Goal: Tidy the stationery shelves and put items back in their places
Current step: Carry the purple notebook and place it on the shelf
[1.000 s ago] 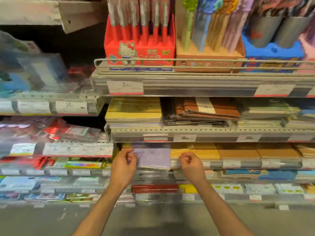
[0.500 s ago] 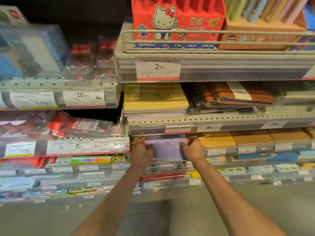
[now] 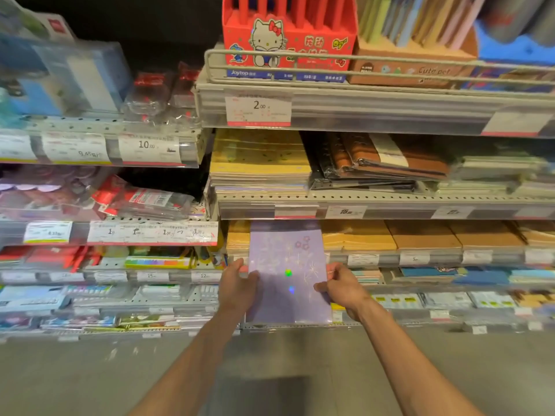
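Purple notebook (image 3: 288, 271): held flat between both hands, its far end at the third shelf (image 3: 420, 258), in front of the tan stacks (image 3: 357, 237).
Left hand (image 3: 237, 288): grips the left edge, thumb on the cover.
Right hand (image 3: 342, 288): pinches the right edge; paired grips keep it level.
Likely home: yellow and lilac stack (image 3: 259, 163) one shelf above, judging by matching lilac covers.

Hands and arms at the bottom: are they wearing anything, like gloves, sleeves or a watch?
No. The left hand and right hand are bare, with no gloves, and no rings that I can make out. Both forearms are uncovered as far as the picture shows, with no sleeves, watch or bracelet.
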Demonstrator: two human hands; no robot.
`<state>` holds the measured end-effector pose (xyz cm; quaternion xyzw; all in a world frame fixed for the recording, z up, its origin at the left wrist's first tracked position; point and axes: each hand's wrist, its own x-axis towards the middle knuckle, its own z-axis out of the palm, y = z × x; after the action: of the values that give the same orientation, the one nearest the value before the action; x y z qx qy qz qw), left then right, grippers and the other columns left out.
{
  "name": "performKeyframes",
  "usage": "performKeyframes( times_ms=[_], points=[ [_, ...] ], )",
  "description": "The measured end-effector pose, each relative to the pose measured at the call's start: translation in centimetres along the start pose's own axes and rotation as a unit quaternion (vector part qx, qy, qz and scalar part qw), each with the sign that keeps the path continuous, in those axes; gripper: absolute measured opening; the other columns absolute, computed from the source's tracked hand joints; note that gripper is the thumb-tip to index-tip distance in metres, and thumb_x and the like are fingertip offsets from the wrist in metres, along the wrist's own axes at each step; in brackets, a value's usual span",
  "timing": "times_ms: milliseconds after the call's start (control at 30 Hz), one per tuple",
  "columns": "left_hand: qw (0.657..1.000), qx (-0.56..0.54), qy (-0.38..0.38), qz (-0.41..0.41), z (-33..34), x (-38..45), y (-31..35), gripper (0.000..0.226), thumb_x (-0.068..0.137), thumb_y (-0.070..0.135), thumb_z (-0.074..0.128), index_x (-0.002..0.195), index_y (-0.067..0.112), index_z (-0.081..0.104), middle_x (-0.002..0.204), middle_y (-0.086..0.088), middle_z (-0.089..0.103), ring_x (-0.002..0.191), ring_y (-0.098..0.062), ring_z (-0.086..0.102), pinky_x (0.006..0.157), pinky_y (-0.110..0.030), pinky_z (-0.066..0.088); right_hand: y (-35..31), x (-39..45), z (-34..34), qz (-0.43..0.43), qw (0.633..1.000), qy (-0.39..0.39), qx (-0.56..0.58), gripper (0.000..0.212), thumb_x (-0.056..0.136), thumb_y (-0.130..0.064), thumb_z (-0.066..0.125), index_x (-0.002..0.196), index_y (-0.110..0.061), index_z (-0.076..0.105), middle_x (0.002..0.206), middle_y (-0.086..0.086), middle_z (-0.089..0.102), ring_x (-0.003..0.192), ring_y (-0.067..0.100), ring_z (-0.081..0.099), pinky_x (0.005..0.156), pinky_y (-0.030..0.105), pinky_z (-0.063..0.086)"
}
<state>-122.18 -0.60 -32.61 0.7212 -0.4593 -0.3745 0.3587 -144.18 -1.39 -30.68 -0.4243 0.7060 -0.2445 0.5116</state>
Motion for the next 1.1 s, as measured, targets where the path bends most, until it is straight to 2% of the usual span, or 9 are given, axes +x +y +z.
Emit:
performKeyframes(
  times_ms=[67,133,267,367,433,600,767,900,1100],
  points=[
    [1.000,-0.012,-0.001,-0.013,0.2,-2.4,-0.3,0.009,0.078,0.019,0.062,0.070,0.020,0.065,0.073,-0.011,0.064,0.068,-0.025,0.057,0.060,-0.030,0.042,1.6,-2.0,-0.7,-0.006,1.000,-0.021,-0.016,0.034,0.082,0.011,0.064,0.073,-0.016,0.046,0.064,0.004,0.050,0.056,0.016,0.047,0.054,0.029,0.039],
    [0.998,-0.047,0.008,-0.036,0.3,-5.2,-0.4,0.007,0.082,0.008,0.064,0.077,0.008,0.068,0.068,-0.016,0.060,0.057,-0.019,0.052,0.053,-0.025,0.037,3.2,-4.1,-1.4,-0.015,0.999,-0.032,-0.023,0.038,0.078,0.010,0.065,0.074,-0.018,0.040,0.069,0.005,0.046,0.061,0.018,0.046,0.058,0.032,0.039],
    [0.993,-0.107,0.033,-0.033,0.8,-10.5,-0.5,0.016,0.085,0.006,0.068,0.102,0.008,0.066,0.083,-0.002,0.068,0.076,-0.018,0.065,0.067,-0.026,0.050,5.4,-8.3,-3.5,-0.043,0.998,-0.052,-0.010,0.030,0.080,0.010,0.064,0.085,-0.013,0.046,0.073,0.003,0.052,0.064,0.020,0.053,0.055,0.035,0.044],
    [0.989,-0.137,0.048,-0.006,0.5,-13.8,0.3,0.018,0.087,0.007,0.069,0.103,0.011,0.064,0.084,0.004,0.068,0.067,-0.001,0.063,0.058,-0.010,0.048,6.1,-11.0,-4.9,-0.062,0.996,-0.065,0.011,0.032,0.083,0.008,0.065,0.105,-0.009,0.050,0.083,0.004,0.058,0.070,0.020,0.059,0.062,0.036,0.049],
    [0.987,-0.149,0.054,0.020,-0.2,-15.2,1.2,0.019,0.087,0.006,0.069,0.103,0.012,0.064,0.084,0.001,0.070,0.064,0.001,0.063,0.060,-0.010,0.049,5.8,-12.6,-5.9,-0.084,0.994,-0.061,0.024,0.035,0.085,0.008,0.065,0.113,-0.007,0.051,0.089,0.003,0.064,0.073,0.011,0.064,0.064,0.026,0.053],
    [0.979,-0.175,0.065,0.086,-3.4,-16.5,5.0,0.021,0.087,0.013,0.071,0.106,0.017,0.064,0.086,0.002,0.070,0.072,-0.004,0.067,0.070,-0.022,0.056,1.9,-15.5,-7.6,-0.153,0.984,-0.069,0.058,0.035,0.088,0.008,0.064,0.115,-0.010,0.051,0.091,0.001,0.068,0.069,-0.002,0.068,0.063,0.019,0.054],
    [0.968,-0.208,0.058,0.131,-7.4,-14.4,9.6,0.019,0.088,0.010,0.069,0.104,0.016,0.063,0.080,-0.005,0.067,0.065,-0.005,0.062,0.062,-0.015,0.052,-3.7,-16.4,-7.6,-0.185,0.975,-0.065,0.105,0.035,0.090,0.001,0.065,0.117,-0.017,0.051,0.103,0.002,0.075,0.086,0.014,0.074,0.066,0.029,0.057],
    [0.964,-0.220,0.055,0.137,-10.2,-11.2,12.2,0.017,0.088,0.012,0.070,0.103,0.014,0.063,0.089,-0.001,0.070,0.066,0.000,0.065,0.055,-0.012,0.050,-8.1,-15.6,-6.1,-0.191,0.973,-0.031,0.128,0.027,0.092,0.001,0.061,0.114,-0.014,0.055,0.101,0.008,0.075,0.071,0.014,0.073,0.048,0.021,0.050],
    [0.961,-0.247,0.018,0.123,-13.4,-6.8,13.8,0.030,0.090,0.013,0.067,0.119,0.007,0.060,0.111,-0.010,0.068,0.088,-0.010,0.065,0.079,-0.025,0.052,-13.4,-12.9,-3.7,-0.155,0.971,-0.025,0.182,0.027,0.094,0.001,0.059,0.120,-0.005,0.059,0.107,0.015,0.074,0.092,0.026,0.073,0.070,0.034,0.058]
  ],
)
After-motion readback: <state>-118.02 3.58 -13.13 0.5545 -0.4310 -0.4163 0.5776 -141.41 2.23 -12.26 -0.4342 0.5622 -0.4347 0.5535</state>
